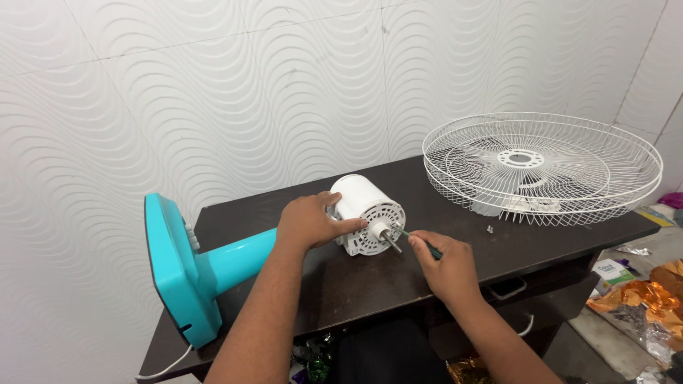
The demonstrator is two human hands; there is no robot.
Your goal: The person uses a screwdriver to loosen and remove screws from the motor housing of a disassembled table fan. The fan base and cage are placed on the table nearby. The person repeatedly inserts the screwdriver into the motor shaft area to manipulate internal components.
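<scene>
From my remote station I see a dark brown table (370, 284) set against a white wall (213, 92) of wavy-relief tiles. On the table's far right end lies a white wire fan guard (542, 167), dish side up, overhanging the edge, with small screws (489, 229) just beside its near rim. A white cord (167, 368) hangs at the table's left corner. On the floor to the right I note crumpled orange foil wrapping (640, 299) and scattered litter.
</scene>
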